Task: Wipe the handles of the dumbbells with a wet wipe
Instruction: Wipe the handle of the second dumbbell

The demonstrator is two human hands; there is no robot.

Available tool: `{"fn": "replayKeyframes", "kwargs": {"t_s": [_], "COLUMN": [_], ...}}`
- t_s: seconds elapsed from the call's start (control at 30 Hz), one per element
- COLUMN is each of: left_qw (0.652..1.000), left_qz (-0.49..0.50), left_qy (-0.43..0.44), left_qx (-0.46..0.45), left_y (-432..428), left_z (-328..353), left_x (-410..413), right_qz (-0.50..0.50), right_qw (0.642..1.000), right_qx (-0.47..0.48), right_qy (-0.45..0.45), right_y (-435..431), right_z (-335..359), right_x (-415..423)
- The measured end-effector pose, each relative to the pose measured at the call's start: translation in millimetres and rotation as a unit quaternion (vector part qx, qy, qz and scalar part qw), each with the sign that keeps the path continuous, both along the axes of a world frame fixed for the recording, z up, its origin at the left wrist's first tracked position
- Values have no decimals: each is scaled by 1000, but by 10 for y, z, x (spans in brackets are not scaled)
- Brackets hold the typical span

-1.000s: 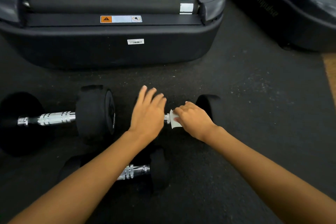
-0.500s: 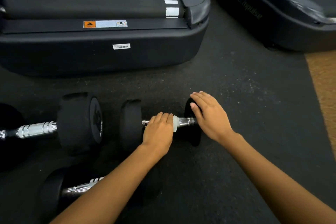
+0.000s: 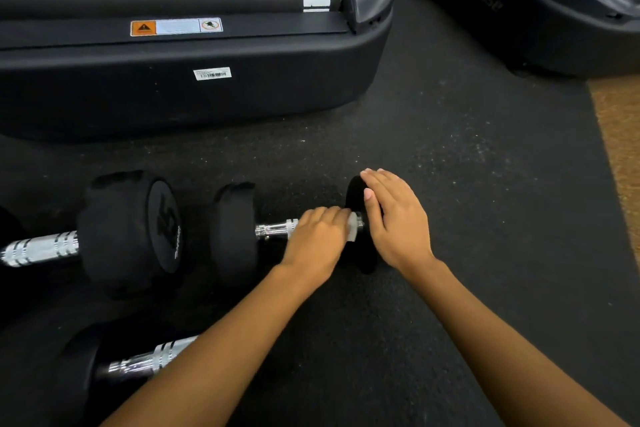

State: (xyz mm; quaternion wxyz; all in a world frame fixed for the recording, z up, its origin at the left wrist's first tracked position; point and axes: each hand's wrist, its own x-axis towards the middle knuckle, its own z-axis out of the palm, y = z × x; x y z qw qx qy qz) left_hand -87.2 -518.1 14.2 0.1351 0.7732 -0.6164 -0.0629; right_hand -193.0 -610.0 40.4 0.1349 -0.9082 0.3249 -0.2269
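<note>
1. Now: left hand [image 3: 317, 239] clamps the wipe [image 3: 352, 228] round the handle [image 3: 275, 229] of the dumbbell [image 3: 235, 232], mid-mat [image 3: 485, 218], well in from its right edge; right hand [image 3: 398, 218] lies flat on the end weight [image 3: 356, 189].
2. Keep that weight pinned; twist the wipe while sliding back left.
3. Half a second earlier the wipe sat mid-handle; now at its right end.

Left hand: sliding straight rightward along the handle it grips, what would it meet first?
The dumbbell's right weight head, just past the wet wipe the left hand grips on the handle. The right hand rests on that head; its thumb may come first, depth unclear.
</note>
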Motion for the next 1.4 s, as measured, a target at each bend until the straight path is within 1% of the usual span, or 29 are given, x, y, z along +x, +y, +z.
{"fn": "replayKeyframes", "kwargs": {"t_s": [0.07, 0.1, 0.2, 0.27, 0.33, 0.4, 0.43, 0.5, 0.57, 0.63, 0.7, 0.8, 0.9, 0.93, 1.07, 1.13, 1.2, 1.3, 1.33, 1.4], "left_qw": [1000, 1000, 992, 989, 991, 995, 996, 997, 993, 986, 984, 993, 998, 999, 995, 997, 999, 995, 993, 992], "left_qz": [6, 17, 56, 51, 34, 22, 16, 7, 9, 14, 14, 0, -12, -2, 47, 36, 9, -11, -6, 5], "left_qy": [-13, -22, -58, -52, -15, 21, 25, 2, -27, -19, -16, 15, 25, 22, -4, -5, 23, 97, 109, 100], "left_qx": [-2, 13, 95, 128, 126, 100, 86, 74, 113, 166, 177, 115, 52, 50, 93, 74, 39, -24, -45, -73], "left_y": [64, 78, -33, -168, -269, -271, -238, -165, -137, -179, -242, -239, -144, -122, -177, -224, -208, -63, -12, 49], "left_z": [6, 25, 107, 155, 182, 175, 154, 115, 140, 198, 263, 212, 59, 31, 84, 130, 116, 36, 5, -25], "left_x": [130, 191, 260, 181, 58, -6, 9, 123, 251, 296, 207, 46, 110, 156, 163, 59, 14, 107, 137, 126], "right_qz": [-2, -2, -3, -4, -1, 1, 3, 4, 2, 1, 1, 1, 1, 0, 3, 2, 1, 0, 1, 2], "right_qw": [1000, 1000, 1000, 1000, 1000, 999, 999, 999, 999, 999, 999, 999, 999, 999, 999, 999, 999, 999, 999, 999], "right_qx": [-9, -12, -22, -25, -26, -28, -29, -32, -32, -32, -34, -35, -39, -40, -37, -37, -37, -40, -39, -35], "right_qy": [0, 0, -2, -4, -9, -15, -18, -22, -26, -27, -28, -30, -31, -31, -31, -31, -34, -34, -33, -33], "right_y": [8, 6, 2, -1, -7, -14, -18, -17, -24, -24, -27, -24, -17, -17, -19, -22, -25, -25, -25, -27], "right_z": [-23, -27, -32, -42, -56, -62, -65, -63, -66, -73, -82, -88, -81, -80, -90, -92, -90, -92, -96, -98], "right_x": [-2, -2, 5, 8, 5, 2, -2, -8, -5, 1, 3, 1, -1, -1, -1, -1, 0, 0, -3, -4]}}
